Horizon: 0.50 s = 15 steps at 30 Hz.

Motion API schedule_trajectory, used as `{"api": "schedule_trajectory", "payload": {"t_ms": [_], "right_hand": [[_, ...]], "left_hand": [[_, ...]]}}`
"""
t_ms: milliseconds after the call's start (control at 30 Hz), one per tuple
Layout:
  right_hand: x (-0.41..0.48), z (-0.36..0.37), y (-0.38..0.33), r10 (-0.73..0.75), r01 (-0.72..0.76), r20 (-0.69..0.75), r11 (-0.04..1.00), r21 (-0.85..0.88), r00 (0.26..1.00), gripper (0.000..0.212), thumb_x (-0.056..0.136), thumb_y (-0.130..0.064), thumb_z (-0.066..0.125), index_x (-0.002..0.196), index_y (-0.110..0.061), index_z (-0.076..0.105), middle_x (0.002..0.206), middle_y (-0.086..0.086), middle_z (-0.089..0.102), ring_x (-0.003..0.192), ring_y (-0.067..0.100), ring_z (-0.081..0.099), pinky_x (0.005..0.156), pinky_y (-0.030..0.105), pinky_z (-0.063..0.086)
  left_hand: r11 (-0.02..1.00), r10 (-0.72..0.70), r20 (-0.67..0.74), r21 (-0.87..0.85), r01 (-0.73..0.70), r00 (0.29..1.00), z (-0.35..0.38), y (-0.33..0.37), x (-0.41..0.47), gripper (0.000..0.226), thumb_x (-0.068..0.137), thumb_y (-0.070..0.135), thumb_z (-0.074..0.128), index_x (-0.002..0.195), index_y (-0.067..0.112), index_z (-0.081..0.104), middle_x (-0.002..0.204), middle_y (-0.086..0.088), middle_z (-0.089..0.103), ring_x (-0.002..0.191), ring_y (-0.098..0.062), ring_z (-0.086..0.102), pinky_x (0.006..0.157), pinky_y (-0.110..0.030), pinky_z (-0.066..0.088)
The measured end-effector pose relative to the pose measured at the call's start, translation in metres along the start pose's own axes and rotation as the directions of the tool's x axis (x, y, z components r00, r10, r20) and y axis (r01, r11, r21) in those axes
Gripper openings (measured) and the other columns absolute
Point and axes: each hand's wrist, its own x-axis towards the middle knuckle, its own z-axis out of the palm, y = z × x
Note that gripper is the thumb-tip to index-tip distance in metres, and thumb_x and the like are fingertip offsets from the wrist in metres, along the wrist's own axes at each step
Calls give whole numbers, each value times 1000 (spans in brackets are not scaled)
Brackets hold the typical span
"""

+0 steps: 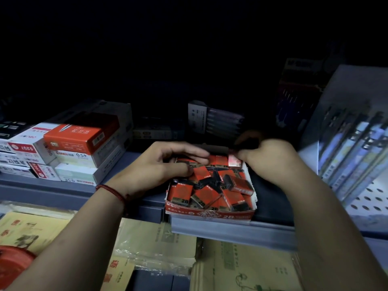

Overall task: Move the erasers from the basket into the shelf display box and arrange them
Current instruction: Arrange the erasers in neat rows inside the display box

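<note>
Small red & black wrapped erasers point(210, 185) lie piled in the red cardboard display box point(210, 215) on the grey shelf point(63, 185); left hand point(163, 162) rests w/ straight fingers on the back row, right hand point(266, 158) is curled at the back-right corner, grip unclear.

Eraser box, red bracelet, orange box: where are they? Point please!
eraser display box point(210, 214): head view, its red front wall.
red string bracelet point(111, 191): head view, the strand across the left wrist.
orange box point(73, 138): head view, its top face.
</note>
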Motion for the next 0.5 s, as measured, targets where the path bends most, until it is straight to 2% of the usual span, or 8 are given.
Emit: {"api": "schedule_trajectory", "payload": {"t_ms": [67, 133, 233, 333, 433, 500], "right_hand": [[0, 1, -1, 2, -2, 20, 1000, -12, 1000, 13, 88, -19, 68, 90, -33, 68, 78, -12, 61, 68, -2, 51, 48, 6, 38], [-1, 1, -1, 22, -21, 38, 1000, -19, 999, 10, 88, -22, 68, 91, -32, 68, 79, -7, 63, 67, 0, 53, 52, 11, 40], [-1, 3, 0, 35, -31, 71, 998, -54, 997, 9, 89, -25, 66, 93, -32, 68, 72, -7, 62, 61, 5, 53, 50, 17, 39], [-1, 5, 1, 46, -42, 96, 998, -53, 994, 10, 90, -23, 65, 93, -32, 68, 70, -7, 61, 56, 5, 50, 48, 17, 33], [-1, 6, 1, 28, -26, 75, 999, -28, 997, 14, 89, -20, 65, 88, -33, 69, 77, -5, 66, 60, 6, 54, 49, 18, 36], [-3, 7, -2, -14, 17, 50, 998, -62, 999, 12, 91, -22, 63, 91, -33, 70, 83, -6, 67, 69, 7, 57, 57, 20, 43]], "left_hand": [[1000, 5, 9, 2, -5, 1000, -1, 0, 0, 38, 91, -13, 57, 122, 7, 68, 116, -10, 75, 109, -25, 71, 92, -37, 58], [1000, 14, -4, 0, -14, 1000, -1, 0, 0, 39, 90, -13, 60, 122, 7, 69, 115, -11, 74, 104, -26, 72, 90, -37, 59], [1000, 19, -56, -12, -20, 998, 0, -1, 0, 42, 86, -14, 64, 121, 8, 69, 114, -12, 74, 99, -23, 72, 83, -31, 59], [1000, 10, -114, -4, -11, 993, 2, -1, 0, 41, 83, -8, 71, 117, 14, 72, 111, -10, 74, 96, -23, 74, 77, -27, 59], [1000, 20, -172, 17, -17, 985, 6, 0, 0, 36, 80, -2, 76, 112, 13, 73, 106, -15, 72, 92, -27, 75, 73, -25, 60], [998, 34, -224, 62, -21, 974, 7, 0, 2, 32, 78, 6, 80, 108, 15, 74, 106, -19, 69, 92, -29, 74, 73, -27, 61]]}}
